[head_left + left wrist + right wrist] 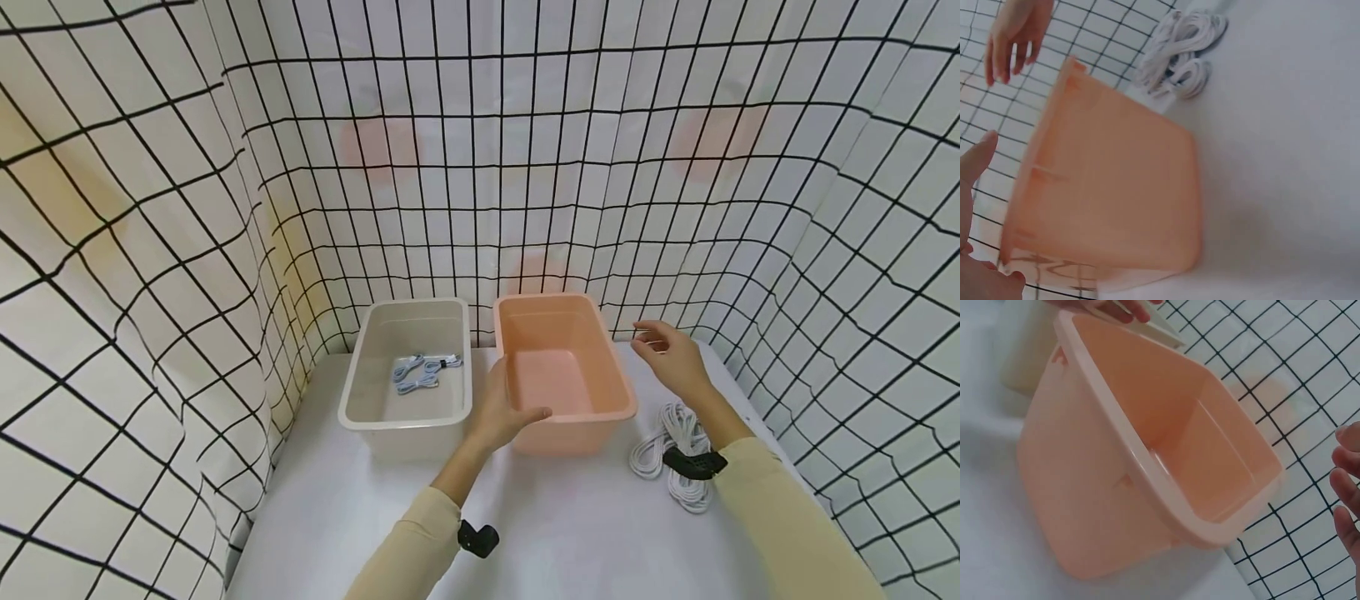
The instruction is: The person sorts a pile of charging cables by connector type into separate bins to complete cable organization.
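An orange plastic bin (570, 437) stands upright on the table with nothing visible inside. My left hand (497, 412) is at its left rim, thumb spread out past the front corner and fingers along the side. In the right wrist view, fingertips of the left hand (1125, 309) overlap the bin's far rim. Off the bin's right side, my right hand (675, 358) hovers with loosely bent fingers and nothing in them. Coiled white cables (684, 429) lie on the table below the right wrist.
Left of the orange bin stands an off-white bin (405, 427) holding several bundled light-blue cables (416, 383). Black wire grid panels (480, 167) enclose the table at the back and both sides. A white cover (570, 533) spreads over the tabletop.
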Motion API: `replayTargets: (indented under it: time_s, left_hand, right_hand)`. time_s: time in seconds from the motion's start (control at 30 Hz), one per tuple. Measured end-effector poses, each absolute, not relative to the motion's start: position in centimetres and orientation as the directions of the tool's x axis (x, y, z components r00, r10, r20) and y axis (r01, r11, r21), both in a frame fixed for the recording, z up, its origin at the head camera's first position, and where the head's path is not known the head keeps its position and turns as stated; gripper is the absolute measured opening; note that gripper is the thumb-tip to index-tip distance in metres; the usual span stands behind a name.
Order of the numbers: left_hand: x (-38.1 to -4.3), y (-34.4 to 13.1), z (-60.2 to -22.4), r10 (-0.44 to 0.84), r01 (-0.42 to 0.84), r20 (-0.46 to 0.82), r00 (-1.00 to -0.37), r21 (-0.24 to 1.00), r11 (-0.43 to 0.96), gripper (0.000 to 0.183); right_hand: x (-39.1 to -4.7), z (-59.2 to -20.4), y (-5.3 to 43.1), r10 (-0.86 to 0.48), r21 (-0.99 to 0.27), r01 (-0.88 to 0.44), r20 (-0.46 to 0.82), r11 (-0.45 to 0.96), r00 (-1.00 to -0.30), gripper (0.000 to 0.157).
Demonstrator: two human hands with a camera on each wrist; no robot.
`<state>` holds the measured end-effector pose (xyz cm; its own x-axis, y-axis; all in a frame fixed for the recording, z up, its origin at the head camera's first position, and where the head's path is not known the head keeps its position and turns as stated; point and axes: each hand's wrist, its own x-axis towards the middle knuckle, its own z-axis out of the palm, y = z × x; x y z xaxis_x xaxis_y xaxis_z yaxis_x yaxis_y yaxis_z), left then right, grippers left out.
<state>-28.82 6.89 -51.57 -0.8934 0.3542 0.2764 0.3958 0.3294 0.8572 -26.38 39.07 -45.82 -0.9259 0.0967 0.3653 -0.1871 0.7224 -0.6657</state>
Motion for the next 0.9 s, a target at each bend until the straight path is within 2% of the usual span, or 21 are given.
replayTargets:
  time_s: [0.27, 0.53, 0.9]
  left_hand:
    - [-28.2, 6.7, -53.9, 0.316, 0.256, 0.132, -0.940, 0.882, 0.395, 0.127]
    - [-28.0, 7.2, -54.1, 0.328, 0.225, 0.119, -0.937, 0.925, 0.308, 0.125]
    - [-28.0, 7.0, -54.4, 0.312, 0.200, 0.102, -0.944, 0.933, 0.300, 0.122]
  right_hand:
    - [-25.4, -46.2, 40.1, 0.109, -0.663, -0.167, 0.354, 0.730, -0.929, 0.045]
    - [-24.4, -47.0, 41.1, 0.112, -0.640, -0.163, 0.366, 0.751, -0.924, 0.044]
    - [-22.3, -48.3, 43.0, 0.150, -0.669, -0.124, 0.337, 0.733, -0.930, 0.044]
